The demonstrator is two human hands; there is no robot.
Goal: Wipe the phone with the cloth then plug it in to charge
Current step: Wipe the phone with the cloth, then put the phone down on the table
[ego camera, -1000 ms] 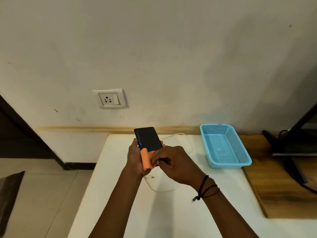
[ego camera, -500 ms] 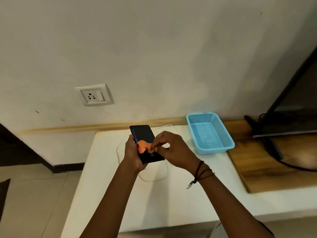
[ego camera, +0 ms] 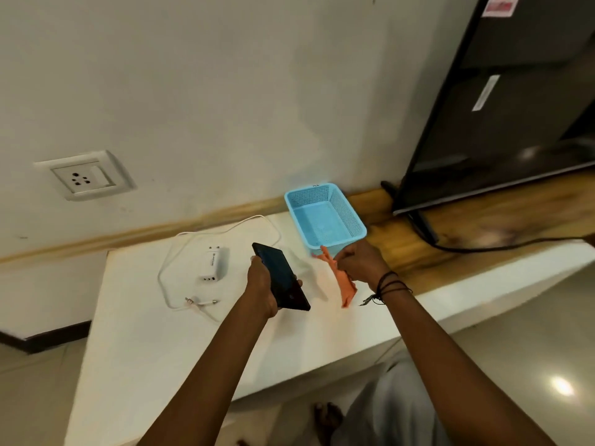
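Left hand [ego camera: 262, 284] grips the phone [ego camera: 280, 275] from its left edge, fingers wrapped round the back, screen up and dark, held above the white table [ego camera: 154, 333]

Right hand [ego camera: 359, 262] pinches the orange cloth [ego camera: 342, 278] in closed fingers; cloth hangs crumpled, its low end near or on the tabletop, apart from the phone, just in front of the blue basket [ego camera: 325, 217]

Judgement: wiping looks finished or pausing, since cloth and phone are separated; the step in hand seems to be getting rid of the cloth, with charging not yet begun

Next move calls for freeing the right hand, then taking up the cable [ego camera: 199, 305] whose plug ends lie loose on the table left of the phone. The white charger [ego camera: 214, 263] lies flat beside it, not in the wall socket [ego camera: 82, 180], so it needs seating there too

Containers: one only, the blue perforated basket at the table's back edge, by the wooden shelf [ego camera: 467, 233]. Nothing in it that I can see
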